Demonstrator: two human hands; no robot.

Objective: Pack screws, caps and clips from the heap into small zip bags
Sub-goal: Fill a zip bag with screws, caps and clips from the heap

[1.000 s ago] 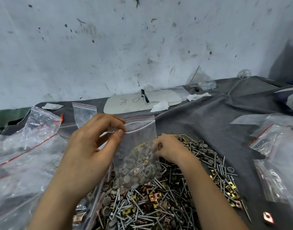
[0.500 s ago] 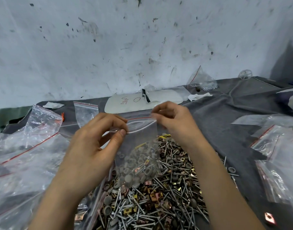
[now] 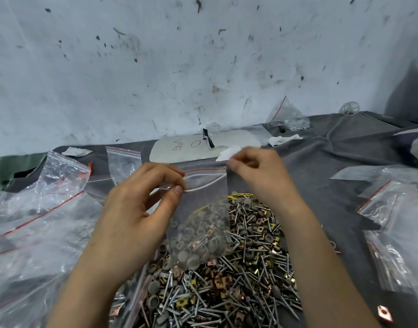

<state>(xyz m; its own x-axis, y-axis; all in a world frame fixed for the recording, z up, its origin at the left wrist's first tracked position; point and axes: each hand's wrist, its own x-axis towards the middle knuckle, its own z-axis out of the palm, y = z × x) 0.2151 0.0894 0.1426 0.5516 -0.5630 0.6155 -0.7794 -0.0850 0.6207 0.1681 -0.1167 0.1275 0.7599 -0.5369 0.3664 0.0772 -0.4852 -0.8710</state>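
- Above the heap [image 3: 238,280], mid-surface [image 3: 321,162]: a small zip bag [image 3: 203,209] hangs upright, its lower part filled mostly with grey caps [image 3: 191,254].
- Left hand [image 3: 137,209] pinches the zip strip near its left end; right hand [image 3: 257,176] pinches the top right corner.
- Step judged: sealing. Hold the strip taut and level, then press along it end to end, with no cap caught in the track.
- Room: empty bags [image 3: 37,221] crowd the left, further bags [image 3: 397,221] the right; open cloth lies beyond the hands.
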